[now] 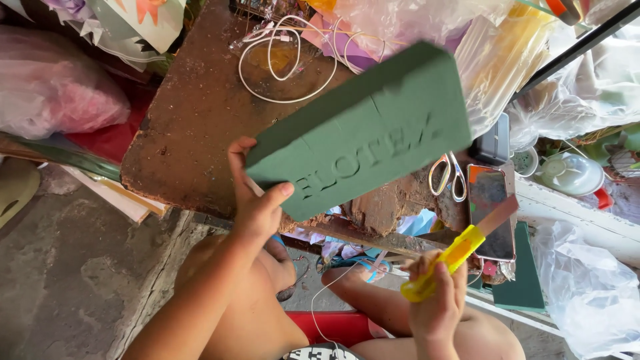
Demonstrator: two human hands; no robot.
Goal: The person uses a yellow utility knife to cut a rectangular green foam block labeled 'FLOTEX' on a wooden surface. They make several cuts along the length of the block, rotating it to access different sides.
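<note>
Left hand (257,207) gripped a green foam block (360,130) above the worktop (193,113); right hand (437,303) clutched a yellow-handled knife (460,253). White bowl (567,173) right of the block, contents unclear.

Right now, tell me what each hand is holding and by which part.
Left hand grips the green foam block at its lower-left corner. Right hand holds the yellow utility knife by its handle.

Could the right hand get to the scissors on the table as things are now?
Probably not without letting go first: the right hand is closed around a yellow utility knife. The scissors lie uncovered on the worn table beside a phone, just beyond that hand, so the path itself looks free.
</note>
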